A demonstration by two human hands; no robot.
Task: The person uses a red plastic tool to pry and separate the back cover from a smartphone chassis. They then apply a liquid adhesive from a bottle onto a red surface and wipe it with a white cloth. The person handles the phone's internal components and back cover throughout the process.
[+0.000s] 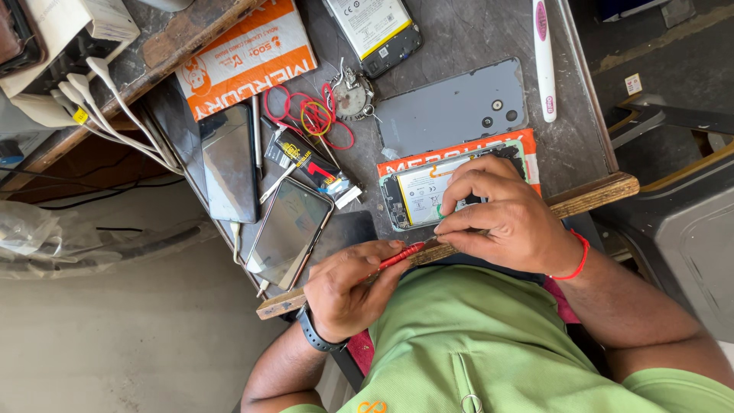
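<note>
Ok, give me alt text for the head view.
A person's right hand steadies an opened phone with its battery showing, while the left hand holds a red-handled tool near it. A grey back cover, red wire and an orange box lie on the dark worktable.

A red tool (400, 255) sits in the left hand (348, 294). The phone (428, 191) shows a pale, yellow-edged battery. At twelve o'clock lies a grey cover (451, 107); at ten, red wires (306, 115), with perhaps a yellow loop.
</note>
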